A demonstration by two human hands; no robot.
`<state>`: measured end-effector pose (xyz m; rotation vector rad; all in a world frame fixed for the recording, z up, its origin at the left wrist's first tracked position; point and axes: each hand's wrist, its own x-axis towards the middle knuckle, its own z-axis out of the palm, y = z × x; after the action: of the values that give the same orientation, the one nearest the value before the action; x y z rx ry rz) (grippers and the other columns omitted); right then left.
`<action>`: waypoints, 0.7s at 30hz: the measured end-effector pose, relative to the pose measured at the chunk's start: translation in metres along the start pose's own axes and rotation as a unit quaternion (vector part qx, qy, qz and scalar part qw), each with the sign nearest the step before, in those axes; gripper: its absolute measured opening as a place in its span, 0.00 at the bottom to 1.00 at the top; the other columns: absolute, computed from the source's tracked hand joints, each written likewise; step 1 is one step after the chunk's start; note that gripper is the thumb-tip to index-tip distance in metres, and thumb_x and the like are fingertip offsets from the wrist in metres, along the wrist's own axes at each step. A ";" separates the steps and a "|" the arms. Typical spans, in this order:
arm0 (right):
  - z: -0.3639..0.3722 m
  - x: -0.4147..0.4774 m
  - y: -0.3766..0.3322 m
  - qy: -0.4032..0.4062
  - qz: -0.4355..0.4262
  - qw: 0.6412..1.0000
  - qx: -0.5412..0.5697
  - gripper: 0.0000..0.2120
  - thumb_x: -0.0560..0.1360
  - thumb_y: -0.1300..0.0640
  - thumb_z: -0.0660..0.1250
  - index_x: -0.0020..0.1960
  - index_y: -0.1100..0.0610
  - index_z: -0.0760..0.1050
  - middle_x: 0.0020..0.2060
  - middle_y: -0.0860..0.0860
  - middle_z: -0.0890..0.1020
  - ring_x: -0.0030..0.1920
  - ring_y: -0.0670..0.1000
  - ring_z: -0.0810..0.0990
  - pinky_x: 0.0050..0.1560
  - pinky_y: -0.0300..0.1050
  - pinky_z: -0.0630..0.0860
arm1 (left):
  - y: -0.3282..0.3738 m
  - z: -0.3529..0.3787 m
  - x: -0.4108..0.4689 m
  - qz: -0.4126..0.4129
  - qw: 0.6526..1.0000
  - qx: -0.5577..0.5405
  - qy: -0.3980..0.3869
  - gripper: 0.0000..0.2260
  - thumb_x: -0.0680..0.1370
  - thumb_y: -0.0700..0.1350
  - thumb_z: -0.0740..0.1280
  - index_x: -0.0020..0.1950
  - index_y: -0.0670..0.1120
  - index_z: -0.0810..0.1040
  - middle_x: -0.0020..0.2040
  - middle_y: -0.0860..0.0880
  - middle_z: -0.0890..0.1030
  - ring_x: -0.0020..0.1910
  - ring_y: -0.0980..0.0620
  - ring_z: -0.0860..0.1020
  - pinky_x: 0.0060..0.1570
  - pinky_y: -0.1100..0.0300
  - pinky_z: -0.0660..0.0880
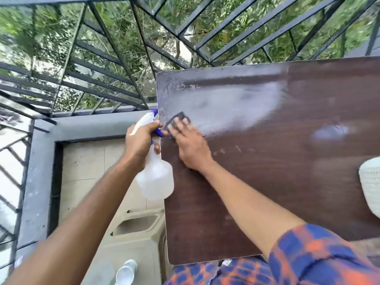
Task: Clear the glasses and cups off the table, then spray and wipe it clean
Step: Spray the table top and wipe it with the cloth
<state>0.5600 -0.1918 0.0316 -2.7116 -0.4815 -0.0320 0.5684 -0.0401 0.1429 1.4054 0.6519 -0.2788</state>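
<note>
A dark brown wooden table [277, 182] fills the right half of the view, with a wet, shiny smear across its far left part. My right hand [190, 144] presses flat on a dark cloth [178, 118] near the table's left edge. My left hand [141, 144] grips the neck of a clear spray bottle [155, 179] with a white and blue trigger head, just off the table's left edge. No glasses or cups stand on the table.
A white woven object [371, 186] sits at the table's right edge. Stacked white cups [126, 272] rest low at the bottom, beside a beige plastic chair [135, 225]. A black metal railing [102, 79] with trees beyond it runs behind the table.
</note>
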 end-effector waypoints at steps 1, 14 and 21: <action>0.005 -0.007 -0.014 -0.022 -0.041 0.999 0.010 0.28 0.77 0.62 0.61 0.76 0.52 0.67 0.77 0.54 0.66 0.77 0.60 0.63 0.75 0.58 0.61 | -0.003 -0.002 -0.004 0.000 1.000 -0.005 0.006 0.05 0.78 0.38 0.66 0.45 0.44 0.81 0.37 0.41 0.81 0.30 0.44 0.69 0.22 0.63 0.64; -0.106 -0.162 0.224 0.076 0.353 0.933 -0.007 0.26 0.81 0.53 0.53 0.79 0.53 0.62 0.80 0.55 0.59 0.79 0.59 0.56 0.78 0.57 0.56 | -0.035 0.008 -0.045 -0.036 0.999 0.018 0.001 0.12 0.78 0.41 0.68 0.61 0.41 0.81 0.41 0.40 0.83 0.21 0.50 0.69 0.28 0.58 0.67; -0.056 -0.136 0.117 0.069 0.343 0.936 -0.035 0.29 0.79 0.55 0.57 0.80 0.56 0.59 0.79 0.59 0.58 0.79 0.63 0.56 0.78 0.56 0.53 | -0.049 0.009 -0.075 -0.053 0.998 0.011 0.021 0.04 0.78 0.43 0.69 0.50 0.44 0.82 0.43 0.39 0.85 0.22 0.48 0.67 0.31 0.56 0.67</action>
<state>0.4741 -0.3589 0.0284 -2.7664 0.5261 -0.0502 0.4840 -0.0714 0.1455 1.4028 0.7608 -0.3420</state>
